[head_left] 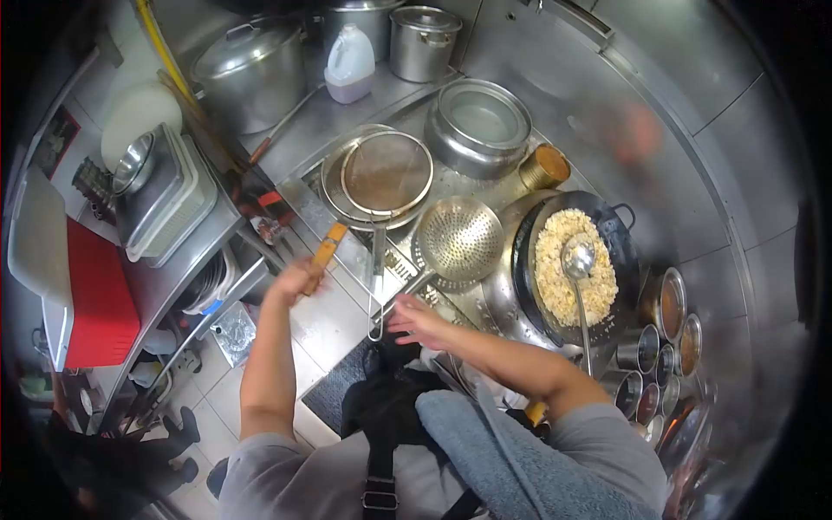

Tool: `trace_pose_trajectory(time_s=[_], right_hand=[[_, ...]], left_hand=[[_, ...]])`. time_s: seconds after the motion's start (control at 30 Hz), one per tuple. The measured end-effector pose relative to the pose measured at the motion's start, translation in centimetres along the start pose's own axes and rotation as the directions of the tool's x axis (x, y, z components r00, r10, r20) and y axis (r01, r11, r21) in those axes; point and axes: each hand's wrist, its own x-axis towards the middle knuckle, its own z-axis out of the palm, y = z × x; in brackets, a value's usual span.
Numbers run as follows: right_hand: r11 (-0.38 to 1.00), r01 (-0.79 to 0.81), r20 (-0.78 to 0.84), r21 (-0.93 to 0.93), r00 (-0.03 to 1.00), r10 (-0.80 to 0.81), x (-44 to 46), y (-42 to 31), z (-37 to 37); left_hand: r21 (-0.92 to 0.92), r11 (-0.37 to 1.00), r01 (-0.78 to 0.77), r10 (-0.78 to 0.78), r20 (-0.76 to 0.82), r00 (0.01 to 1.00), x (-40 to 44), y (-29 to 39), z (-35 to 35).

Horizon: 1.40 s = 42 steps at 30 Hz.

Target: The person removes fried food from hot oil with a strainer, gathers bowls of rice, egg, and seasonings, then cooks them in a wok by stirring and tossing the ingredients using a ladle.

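My left hand (299, 279) is closed round a flat, orange-yellow, handle-like piece (328, 245); its kind is not clear. My right hand (418, 322) has its fingers apart and holds nothing, close to the handle end of a perforated metal strainer (459, 238). Between the two hands, a wire handle (376, 286) sticks out toward me from the round mesh sieves (386, 173). To the right, a black wok (620, 251) holds fried rice (563, 238). A metal ladle (578, 257) rests bowl-down on the rice, its handle pointing toward me.
A metal pot of liquid (479, 121) and a tin can (544, 166) stand behind the wok. Several seasoning containers (640, 348) sit at the right. Lidded pots (247, 74) and a plastic jug (350, 69) line the back. A red box (100, 295) is left; another person's legs show lower left.
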Motion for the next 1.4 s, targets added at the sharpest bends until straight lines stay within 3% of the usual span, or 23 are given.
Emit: trace_pose_trajectory(time_s=[0.03, 0.1, 0.23, 0.33, 0.4, 0.43, 0.47, 0.5, 0.53, 0.6, 0.73, 0.8, 0.83, 0.87, 0.9, 0.93, 1.03, 1.1, 1.17, 1.4], right_hand=[[0.994, -0.041, 0.043, 0.098, 0.998, 0.037, 1.6, -1.0, 1.9], [0.975, 0.062, 0.081, 0.213, 0.993, -0.081, 2.1, -2.8, 4.2], [0.972, 0.125, -0.048, 0.198, 0.992, -0.118, -3.2, -5.5, 3.1], [0.964, 0.213, -0.214, -0.159, 0.946, -0.245, -8.6, -8.9, 0.2], [0.764, 0.197, -0.243, -0.614, 0.874, -0.421, -11.3, -11.3, -0.8], [0.451, 0.074, -0.192, -0.89, 0.836, -0.515, -11.8, -12.4, -2.6], [0.271, -0.089, -0.226, -0.958, 0.816, -0.531, -12.6, -14.6, -1.1], [0.083, -0.252, -0.255, -0.964, 0.792, -0.554, -13.4, -16.8, 0.5], [0.079, -0.253, -0.253, -0.964, 0.791, -0.557, -13.0, -17.9, 0.6], [-0.236, -0.408, -0.255, -0.882, 0.834, -0.489, -12.1, -19.6, 0.4], [-0.407, -0.312, -0.149, -0.859, 0.911, -0.384, -8.8, -20.4, -2.0], [-0.369, -0.05, 0.053, -0.928, 0.963, -0.263, -7.0, -22.5, -4.5], [-0.274, -0.056, -0.007, -0.96, 0.984, -0.176, -7.2, -24.4, -4.7], [0.094, -0.165, -0.17, -0.982, 0.984, -0.053, -8.0, -26.7, -4.0], [0.426, -0.298, -0.274, -0.854, 0.954, 0.12, -8.8, -28.3, -3.5], [0.42, -0.295, -0.269, -0.858, 0.955, 0.121, -8.8, -28.2, -4.4], [0.681, -0.2, -0.12, -0.705, 0.979, 0.164, -7.9, -24.7, -7.9], [0.922, -0.153, -0.058, -0.357, 0.988, 0.141, -7.3, -20.3, -9.9], [0.981, -0.068, 0.035, -0.181, 0.997, 0.076, -6.9, -16.2, -11.9], [0.99, 0.084, 0.015, 0.112, 0.996, -0.086, -5.7, -6.4, -8.3]], left_hand=[[-0.328, 0.799, 0.504, -0.246, 0.586, 0.772, 0.5, -0.1, 0.3], [-0.548, 0.712, 0.439, -0.023, 0.607, 0.795, -0.1, -1.1, 2.7], [-0.636, 0.693, 0.339, -0.047, 0.429, 0.902, -4.0, 0.7, 4.9], [-0.56, 0.826, 0.062, -0.067, 0.013, 0.998, -4.2, 0.4, 2.4], [-0.425, 0.903, -0.069, -0.001, -0.162, 0.987, -3.6, -0.6, -1.6], [-0.38, 0.921, -0.081, -0.002, -0.213, 0.977, -4.1, 0.6, -3.9], [-0.392, 0.912, -0.122, 0.029, -0.235, 0.972, -4.4, 1.2, -5.8], [-0.417, 0.903, -0.1, 0.007, -0.218, 0.976, -4.8, 1.5, -7.6], [-0.389, 0.918, -0.084, -0.004, -0.222, 0.975, -5.5, 2.1, -8.9], [-0.362, 0.929, -0.073, -0.013, -0.231, 0.973, -6.3, 2.2, -9.6], [-0.392, 0.917, -0.069, -0.014, -0.204, 0.979, -9.1, 1.0, -8.0], [-0.454, 0.891, -0.019, -0.054, -0.148, 0.988, -10.8, 0.8, -7.3], [-0.45, 0.893, -0.014, -0.059, -0.148, 0.987, -11.5, 0.4, -7.4], [-0.479, 0.878, 0.026, -0.087, -0.107, 0.99, -12.1, 0.2, -7.5], [-0.508, 0.859, 0.063, -0.112, -0.068, 0.991, -12.5, -0.1, -7.6], [-0.513, 0.856, 0.067, -0.108, -0.051, 0.993, -12.9, -0.6, -8.0], [-0.52, 0.851, 0.072, -0.099, -0.024, 0.995, -13.7, -1.4, -9.5], [-0.516, 0.854, 0.071, -0.104, -0.037, 0.994, -14.0, -1.0, -10.4], [-0.49, 0.868, 0.083, -0.107, -0.021, 0.994, -14.0, -0.3, -10.7], [-0.45, 0.889, 0.084, -0.113, -0.038, 0.993, -11.5, 1.8, -10.2]])
